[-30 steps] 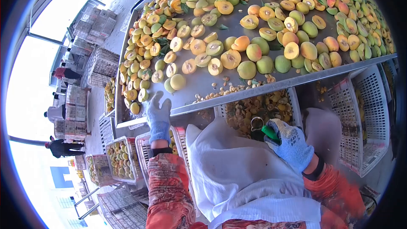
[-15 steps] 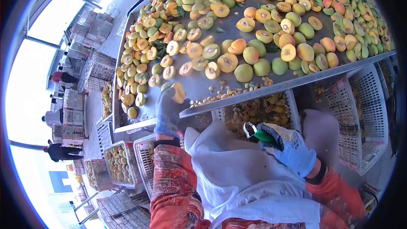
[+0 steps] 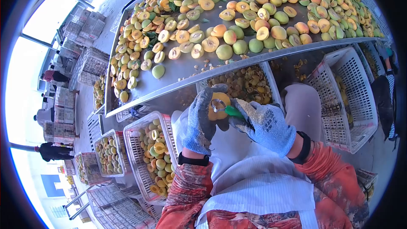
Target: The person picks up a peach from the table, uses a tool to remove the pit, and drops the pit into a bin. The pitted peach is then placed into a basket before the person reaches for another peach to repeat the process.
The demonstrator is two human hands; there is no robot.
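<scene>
1. Head view, center: the left hand (image 3: 200, 123), gloved, curls its fingers around a cut fruit half (image 3: 225, 98), between the metal table (image 3: 165, 77) and the person's aproned lap (image 3: 254, 174)
2. Head view, right of center: the gloved right hand (image 3: 270, 128) wraps its fingers around the green handle of a ring-tipped tool (image 3: 232, 110), its metal loop at the fruit's cut face
3. Head view, surroundings: whole and halved fruit crowds the table, a fruit-filled crate (image 3: 169, 139) stands at left, and a person in dark clothes (image 3: 54, 152) appears in the background
</scene>
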